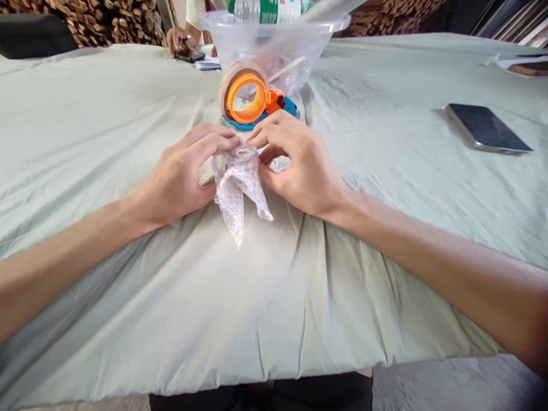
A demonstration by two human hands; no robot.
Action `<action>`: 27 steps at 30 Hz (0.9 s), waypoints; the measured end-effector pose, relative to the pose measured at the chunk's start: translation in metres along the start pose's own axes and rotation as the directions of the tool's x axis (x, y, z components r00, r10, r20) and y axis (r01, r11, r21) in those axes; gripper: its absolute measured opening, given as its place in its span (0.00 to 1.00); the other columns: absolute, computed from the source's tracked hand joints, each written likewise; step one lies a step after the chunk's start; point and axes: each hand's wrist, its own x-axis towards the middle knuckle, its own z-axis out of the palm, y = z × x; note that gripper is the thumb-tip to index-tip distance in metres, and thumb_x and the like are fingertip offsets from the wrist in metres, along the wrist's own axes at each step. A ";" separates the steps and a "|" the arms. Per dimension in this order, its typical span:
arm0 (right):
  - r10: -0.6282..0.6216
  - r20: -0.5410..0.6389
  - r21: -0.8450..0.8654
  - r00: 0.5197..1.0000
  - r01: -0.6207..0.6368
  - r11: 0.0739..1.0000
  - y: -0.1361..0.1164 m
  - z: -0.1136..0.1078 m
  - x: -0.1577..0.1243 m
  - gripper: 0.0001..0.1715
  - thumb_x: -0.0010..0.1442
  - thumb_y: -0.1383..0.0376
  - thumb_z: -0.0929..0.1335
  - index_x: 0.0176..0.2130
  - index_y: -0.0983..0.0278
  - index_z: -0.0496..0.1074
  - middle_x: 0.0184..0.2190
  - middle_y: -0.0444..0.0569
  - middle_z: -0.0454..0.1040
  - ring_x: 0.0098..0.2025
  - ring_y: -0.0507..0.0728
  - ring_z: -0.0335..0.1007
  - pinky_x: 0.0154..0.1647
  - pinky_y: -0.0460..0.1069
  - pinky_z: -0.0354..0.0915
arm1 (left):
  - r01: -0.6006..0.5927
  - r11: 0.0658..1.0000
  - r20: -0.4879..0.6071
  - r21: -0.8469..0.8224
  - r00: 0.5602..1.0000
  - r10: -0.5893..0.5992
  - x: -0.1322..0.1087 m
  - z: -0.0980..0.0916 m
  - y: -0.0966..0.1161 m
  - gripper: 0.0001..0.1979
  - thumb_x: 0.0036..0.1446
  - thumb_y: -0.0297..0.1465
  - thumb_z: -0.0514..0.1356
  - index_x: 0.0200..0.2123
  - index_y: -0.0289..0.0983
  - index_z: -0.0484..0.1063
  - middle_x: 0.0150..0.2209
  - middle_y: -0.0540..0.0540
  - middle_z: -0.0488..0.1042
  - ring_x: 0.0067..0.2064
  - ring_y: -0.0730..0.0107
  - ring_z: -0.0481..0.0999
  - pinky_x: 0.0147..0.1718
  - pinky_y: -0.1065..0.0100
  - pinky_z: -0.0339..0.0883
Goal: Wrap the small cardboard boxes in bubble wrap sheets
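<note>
A crumpled piece of clear bubble wrap (238,191) lies on the pale green tablecloth (128,285) in the middle of the view. My left hand (182,174) pinches its top from the left, fingers closed on it. Opposite, my right hand (295,162) grips the same top edge from the right, fingers curled. The fingertips of both hands meet above the wrap. Whatever is inside the wrap is hidden. Just behind my hands stands an orange and blue tape dispenser (250,100) with a roll of brown tape.
A clear plastic bowl (274,40) with a bottle in it stands behind the dispenser. A dark phone (486,128) lies at the right. Another person's hand (175,40) holds a phone at the far edge. The table's near edge runs along the bottom.
</note>
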 end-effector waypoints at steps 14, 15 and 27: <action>-0.123 0.169 -0.037 0.978 0.131 0.991 -0.004 -0.009 -0.012 0.24 0.66 0.77 0.73 0.57 0.58 0.82 0.66 0.57 0.77 0.53 0.61 0.83 0.60 0.58 0.84 | 0.106 0.994 -0.100 -0.007 0.989 -0.106 0.003 0.001 0.001 0.09 0.76 0.36 0.71 0.40 0.43 0.77 0.53 0.44 0.88 0.51 0.63 0.89 0.49 0.60 0.84; -0.117 0.157 -0.049 0.981 0.126 0.991 -0.005 -0.008 -0.011 0.22 0.67 0.77 0.73 0.56 0.57 0.82 0.65 0.55 0.78 0.51 0.60 0.83 0.60 0.58 0.83 | 0.107 0.994 -0.100 -0.010 0.989 -0.107 0.004 0.001 0.001 0.11 0.76 0.37 0.71 0.38 0.43 0.77 0.52 0.44 0.88 0.50 0.64 0.89 0.48 0.60 0.83; -0.106 0.025 -0.017 0.994 0.107 0.994 -0.004 0.000 0.003 0.16 0.73 0.64 0.80 0.35 0.59 0.75 0.48 0.47 0.81 0.41 0.56 0.76 0.46 0.54 0.78 | 0.135 0.990 -0.124 -0.028 0.983 -0.138 0.000 0.004 0.005 0.06 0.78 0.33 0.66 0.46 0.42 0.84 0.45 0.47 0.85 0.44 0.64 0.86 0.41 0.63 0.80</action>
